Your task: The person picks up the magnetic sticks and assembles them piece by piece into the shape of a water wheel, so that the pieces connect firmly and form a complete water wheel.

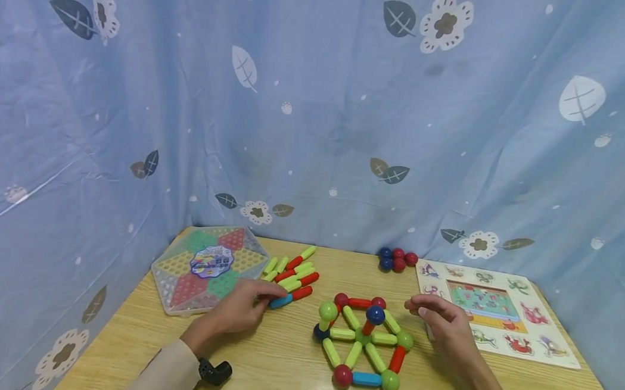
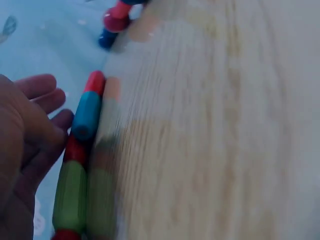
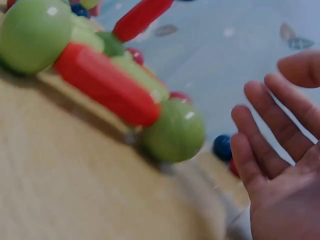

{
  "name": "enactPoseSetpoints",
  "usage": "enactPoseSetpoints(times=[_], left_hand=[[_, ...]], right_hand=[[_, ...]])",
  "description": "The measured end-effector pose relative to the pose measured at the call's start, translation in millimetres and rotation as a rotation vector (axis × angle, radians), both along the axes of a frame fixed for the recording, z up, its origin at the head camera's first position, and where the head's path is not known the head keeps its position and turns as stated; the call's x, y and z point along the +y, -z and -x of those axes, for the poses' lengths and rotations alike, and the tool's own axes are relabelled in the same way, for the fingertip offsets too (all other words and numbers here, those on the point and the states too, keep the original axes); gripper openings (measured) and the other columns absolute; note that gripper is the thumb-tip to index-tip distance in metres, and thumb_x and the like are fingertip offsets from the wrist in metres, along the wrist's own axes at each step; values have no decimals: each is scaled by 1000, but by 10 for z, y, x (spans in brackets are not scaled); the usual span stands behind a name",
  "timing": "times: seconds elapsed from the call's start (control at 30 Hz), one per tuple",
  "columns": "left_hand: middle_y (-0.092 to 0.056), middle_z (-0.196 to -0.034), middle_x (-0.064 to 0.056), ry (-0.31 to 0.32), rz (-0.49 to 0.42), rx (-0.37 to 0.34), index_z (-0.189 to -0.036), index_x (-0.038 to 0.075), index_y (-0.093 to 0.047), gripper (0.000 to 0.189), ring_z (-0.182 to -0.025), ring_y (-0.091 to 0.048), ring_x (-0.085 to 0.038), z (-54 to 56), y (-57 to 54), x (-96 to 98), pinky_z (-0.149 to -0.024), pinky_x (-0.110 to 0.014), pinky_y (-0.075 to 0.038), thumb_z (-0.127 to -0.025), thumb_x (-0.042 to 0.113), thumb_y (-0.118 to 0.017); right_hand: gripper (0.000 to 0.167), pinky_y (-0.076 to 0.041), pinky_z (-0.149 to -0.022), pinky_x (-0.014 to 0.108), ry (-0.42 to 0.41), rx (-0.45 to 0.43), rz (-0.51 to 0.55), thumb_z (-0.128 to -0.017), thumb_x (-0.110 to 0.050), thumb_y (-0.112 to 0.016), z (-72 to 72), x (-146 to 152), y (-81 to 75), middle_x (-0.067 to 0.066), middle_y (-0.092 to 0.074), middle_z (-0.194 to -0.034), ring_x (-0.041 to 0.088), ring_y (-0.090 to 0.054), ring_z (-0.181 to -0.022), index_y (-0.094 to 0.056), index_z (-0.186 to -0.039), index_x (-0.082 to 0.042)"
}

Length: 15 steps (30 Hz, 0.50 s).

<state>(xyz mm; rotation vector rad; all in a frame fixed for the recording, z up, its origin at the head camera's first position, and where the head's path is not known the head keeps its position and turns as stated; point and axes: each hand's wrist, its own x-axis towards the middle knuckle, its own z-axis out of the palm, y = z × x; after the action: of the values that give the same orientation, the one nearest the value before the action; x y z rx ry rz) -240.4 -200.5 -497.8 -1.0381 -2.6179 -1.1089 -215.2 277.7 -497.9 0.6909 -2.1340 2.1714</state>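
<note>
Your left hand (image 1: 241, 307) reaches the blue rod (image 1: 281, 301) at the near side of the loose rods (image 1: 291, 274), left of the frame (image 1: 363, 337); its fingertips meet the rod, but you cannot tell whether they pinch it, since the hand's back hides the thumb in the head view and the left wrist view is dim and blurred. Your right hand (image 1: 447, 322) hangs just right of the frame, fingers spread and loosely bent, holding nothing; the right wrist view cuts off part of its thumb and palm, and the frame's far end too. Behind the frame lie loose balls (image 1: 397, 263), partly overlapping. Your right forearm covers part of the puzzle's (image 1: 544, 354) near-left edge.
</note>
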Motion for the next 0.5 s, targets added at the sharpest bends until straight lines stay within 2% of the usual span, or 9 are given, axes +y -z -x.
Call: enactPoseSetpoints(times=[0.1,0.17,0.3,0.5], left_hand=[[-78,-133,0,69,156,90,-130,14,-80,47,-126,-73,-22,32,-36,45,-108,-46,-59,-100,-14,-58],[-76,-138,-3,99,242,131,-130,15,-80,47,-129,-70,-26,31,-54,72,-110,-49,-57,-101,-14,-58],[-72,-140,-5,118,342,169,-127,18,-81,40,-129,-66,-27,14,-74,115,-110,-49,-56,-103,-9,-65],[-71,-131,-3,111,343,187,-115,20,-83,17,-122,-65,-23,8,-82,194,-106,-45,-58,-101,11,-79]], right_hand=[[37,-56,-111,29,-160,-51,213,-112,9,-38,36,18,137,2,-77,-131,15,-73,-125,-66,-136,10],[41,-55,-113,32,-227,-63,281,-112,11,-34,56,18,190,4,-75,-135,17,-72,-129,-65,-139,9],[42,-56,-113,31,-231,-71,285,-112,9,-35,66,20,228,5,-76,-134,16,-72,-127,-66,-140,8],[39,-56,-112,30,-238,-71,250,-113,8,-36,60,59,229,5,-76,-134,15,-72,-126,-64,-140,11]])
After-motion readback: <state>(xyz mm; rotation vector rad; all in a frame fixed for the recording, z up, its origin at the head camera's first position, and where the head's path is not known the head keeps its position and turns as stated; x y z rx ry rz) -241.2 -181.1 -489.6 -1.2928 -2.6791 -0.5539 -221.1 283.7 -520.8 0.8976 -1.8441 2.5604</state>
